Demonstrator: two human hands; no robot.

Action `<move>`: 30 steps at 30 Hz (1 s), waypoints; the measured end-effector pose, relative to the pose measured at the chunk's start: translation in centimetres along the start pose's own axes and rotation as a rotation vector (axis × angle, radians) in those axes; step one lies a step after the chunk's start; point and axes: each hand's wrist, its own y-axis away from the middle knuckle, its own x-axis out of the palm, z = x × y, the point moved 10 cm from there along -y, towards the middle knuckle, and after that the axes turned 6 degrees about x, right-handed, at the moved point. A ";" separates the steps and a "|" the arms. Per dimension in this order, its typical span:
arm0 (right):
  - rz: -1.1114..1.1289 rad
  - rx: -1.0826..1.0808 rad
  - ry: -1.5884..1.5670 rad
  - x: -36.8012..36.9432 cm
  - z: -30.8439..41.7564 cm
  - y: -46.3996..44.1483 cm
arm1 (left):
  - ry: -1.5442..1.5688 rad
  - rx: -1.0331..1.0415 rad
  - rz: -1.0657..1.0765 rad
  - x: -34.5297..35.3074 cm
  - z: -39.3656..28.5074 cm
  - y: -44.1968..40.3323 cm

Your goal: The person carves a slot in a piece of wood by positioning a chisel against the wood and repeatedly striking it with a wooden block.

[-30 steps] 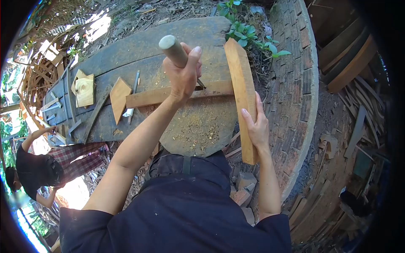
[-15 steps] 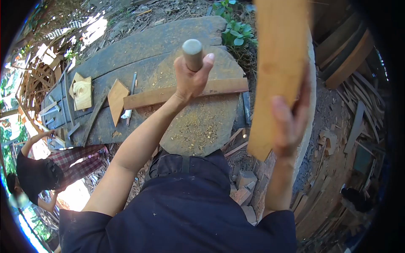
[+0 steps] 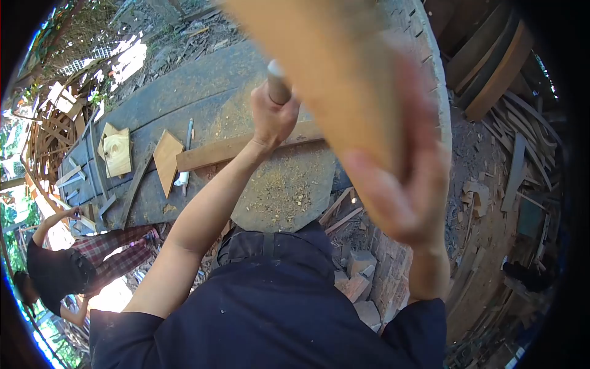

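Note:
My left hand [image 3: 274, 117] is closed around the round handle [image 3: 278, 86] of an upright tool, over a curved wooden strip [image 3: 215, 152]. The tool's lower end is hidden by the hand. Close to the camera, my right hand [image 3: 412, 178] grips the lower end of a thick wooden beam [image 3: 313, 67], which is smeared by motion and rises to the upper left. The beam hides the right end of the strip. Wood chips [image 3: 286, 194] lie on the bench [image 3: 178, 86] just below the strip.
Left of the strip lie a diamond-shaped wood piece [image 3: 167, 161], a pale wood block [image 3: 118, 152] and a thin pencil-like tool [image 3: 189, 134]. Another person [image 3: 58, 264] stands at the lower left. A brick wall edge [image 3: 439, 92] and scrap wood [image 3: 522, 160] are at the right.
The beam in my right hand has risen from beside the strip's end toward the camera and now tilts left. My left hand, with the tool, has moved slightly right off its earlier spot.

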 end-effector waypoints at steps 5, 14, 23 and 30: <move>0.237 0.352 0.219 -0.1 -3.9 0.4 | -0.279 0.324 0.174 2.5 -1.2 0.2; 0.060 0.313 0.216 0.4 -8.7 3.4 | 0.173 0.002 -0.265 -5.2 -2.1 -0.5; 0.130 0.568 0.361 4.1 -19.5 9.9 | 0.170 -0.062 -0.241 -5.6 -1.6 -0.1; 0.159 0.658 0.461 4.6 -21.4 11.5 | 0.172 -0.092 -0.235 -4.2 -1.3 0.6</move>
